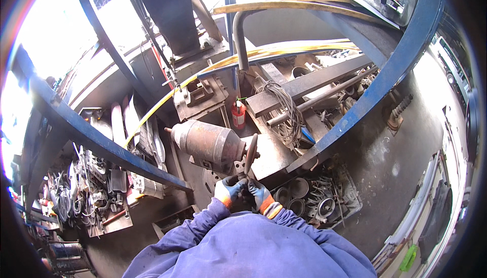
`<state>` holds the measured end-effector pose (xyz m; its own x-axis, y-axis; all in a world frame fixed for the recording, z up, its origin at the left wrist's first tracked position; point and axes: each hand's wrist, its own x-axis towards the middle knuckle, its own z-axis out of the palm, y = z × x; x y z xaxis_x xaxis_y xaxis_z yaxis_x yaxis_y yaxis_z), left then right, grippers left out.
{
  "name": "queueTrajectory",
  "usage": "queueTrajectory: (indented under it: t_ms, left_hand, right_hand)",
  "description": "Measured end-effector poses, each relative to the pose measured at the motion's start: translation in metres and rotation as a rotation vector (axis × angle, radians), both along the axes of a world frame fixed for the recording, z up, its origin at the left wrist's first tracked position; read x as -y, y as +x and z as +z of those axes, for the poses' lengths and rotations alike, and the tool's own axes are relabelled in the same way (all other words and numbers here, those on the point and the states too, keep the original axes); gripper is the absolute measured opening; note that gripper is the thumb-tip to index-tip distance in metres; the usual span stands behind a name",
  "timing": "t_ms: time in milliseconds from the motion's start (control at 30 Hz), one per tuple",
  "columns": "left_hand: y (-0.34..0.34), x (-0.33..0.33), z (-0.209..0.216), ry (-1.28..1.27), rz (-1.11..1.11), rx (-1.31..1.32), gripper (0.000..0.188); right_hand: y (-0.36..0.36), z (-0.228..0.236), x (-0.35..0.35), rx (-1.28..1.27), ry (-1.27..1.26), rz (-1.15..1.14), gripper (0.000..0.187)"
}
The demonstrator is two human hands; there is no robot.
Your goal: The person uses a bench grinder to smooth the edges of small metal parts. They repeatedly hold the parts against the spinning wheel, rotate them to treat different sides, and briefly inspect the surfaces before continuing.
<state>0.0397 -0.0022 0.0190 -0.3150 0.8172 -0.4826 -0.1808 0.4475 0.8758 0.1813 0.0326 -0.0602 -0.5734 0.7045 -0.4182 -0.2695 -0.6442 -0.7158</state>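
A rusty bench grinder [205, 140] with a cylindrical motor body stands in front of me. Its wheel [251, 154], seen edge-on, is on the motor's right end. Just below the wheel, my left hand [229, 192] and my right hand [260, 196] come close together in blue-grey gloves with orange cuffs. Both are closed, fingers curled inward around a small dark piece that they mostly cover. What the piece is, and whether it touches the wheel, I cannot tell.
Blue metal beams [350, 120] frame the area. A red bottle [238, 114] stands behind the grinder, near a coil of cable [283, 115] and a steel beam [309, 88]. A tray of metal parts [324, 202] lies at right; heaped scrap [89, 186] fills the left. Yellow hose [284, 49] crosses above.
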Motion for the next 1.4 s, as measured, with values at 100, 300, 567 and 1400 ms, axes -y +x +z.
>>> queueTrajectory:
  t_ms: [100, 300, 567, 1400]
  left_hand:
    - [0.002, 0.004, 0.008, 0.052, -0.001, 0.072, 0.038]
    - [0.0, 0.009, -0.005, 0.036, 0.015, 0.143, 0.038]
    - [-0.001, 0.004, -0.002, 0.091, -0.07, 0.309, 0.038]
    - [-0.005, 0.005, -0.022, 0.085, -0.096, 0.065, 0.032]
  right_hand:
    - [-0.011, -0.016, -0.001, 0.165, 0.414, -0.072, 0.039]
    - [-0.004, 0.001, -0.002, 0.168, 0.405, -0.066, 0.026]
    - [-0.001, 0.009, -0.004, 0.173, 0.337, -0.06, 0.028]
    - [-0.006, 0.003, -0.013, 0.302, 0.418, -0.021, 0.033]
